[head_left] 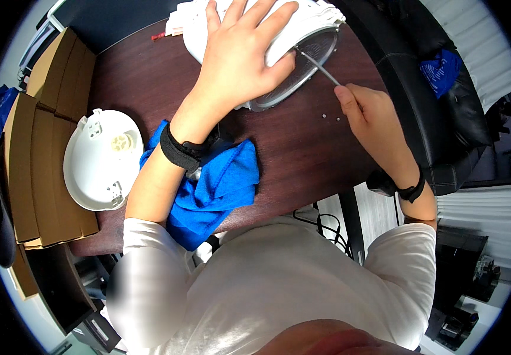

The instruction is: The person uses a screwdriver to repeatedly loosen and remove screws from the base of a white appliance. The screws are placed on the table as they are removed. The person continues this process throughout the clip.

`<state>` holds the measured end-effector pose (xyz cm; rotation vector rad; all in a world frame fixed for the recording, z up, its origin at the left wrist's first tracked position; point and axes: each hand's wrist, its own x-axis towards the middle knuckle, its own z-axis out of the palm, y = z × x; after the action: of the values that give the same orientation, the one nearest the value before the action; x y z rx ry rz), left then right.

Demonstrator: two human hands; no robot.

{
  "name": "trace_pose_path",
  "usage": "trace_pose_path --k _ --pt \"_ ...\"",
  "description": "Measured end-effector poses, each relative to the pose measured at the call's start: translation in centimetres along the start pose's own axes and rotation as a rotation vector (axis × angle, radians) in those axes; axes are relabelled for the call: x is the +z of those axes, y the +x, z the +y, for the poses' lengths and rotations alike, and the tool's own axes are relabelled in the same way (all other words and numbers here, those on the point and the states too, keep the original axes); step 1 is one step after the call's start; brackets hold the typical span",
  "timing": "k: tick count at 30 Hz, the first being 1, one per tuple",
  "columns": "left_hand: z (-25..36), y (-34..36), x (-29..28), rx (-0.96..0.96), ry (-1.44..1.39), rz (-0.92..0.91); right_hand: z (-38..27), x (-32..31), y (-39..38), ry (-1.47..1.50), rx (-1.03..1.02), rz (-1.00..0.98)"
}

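At the far side of the table lies a white round appliance housing point(195, 44) with a grey-rimmed mesh grille point(320, 44). My left hand point(240, 62) holds it from above, fingers spread over the white shell and thumb bent at the grille's edge. My right hand point(370, 115) is closed round a tool with a thin metal shaft, which looks like a screwdriver point(325, 70); its handle is hidden in my fist. The shaft slants up and left to the housing near my left thumb, where its tip cannot be made out. Two small pale bits point(331, 117) lie below the grille.
A blue cloth point(223, 183) lies bunched under my left forearm. Left of it rests a white round cover point(90, 171) beside cardboard boxes point(54, 171). A small red-ended item point(158, 36) lies behind. A black leather seat point(412, 77) borders the table's right side.
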<state>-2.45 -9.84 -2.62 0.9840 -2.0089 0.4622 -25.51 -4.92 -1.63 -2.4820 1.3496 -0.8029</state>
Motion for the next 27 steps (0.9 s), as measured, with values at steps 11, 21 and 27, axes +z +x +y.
trace_pose_path --k 11,21,27 --pt "0.0 -0.3 0.2 -0.001 0.011 0.023 -2.0 -1.5 0.2 0.123 0.217 -0.179" --pt "0.5 0.1 -0.5 -0.077 -0.014 -0.105 -1.3 -0.1 0.2 0.594 0.497 -0.388" --pt "0.3 -0.1 0.3 -0.022 0.01 0.008 -1.6 3.6 -1.0 1.07 0.557 -0.386"
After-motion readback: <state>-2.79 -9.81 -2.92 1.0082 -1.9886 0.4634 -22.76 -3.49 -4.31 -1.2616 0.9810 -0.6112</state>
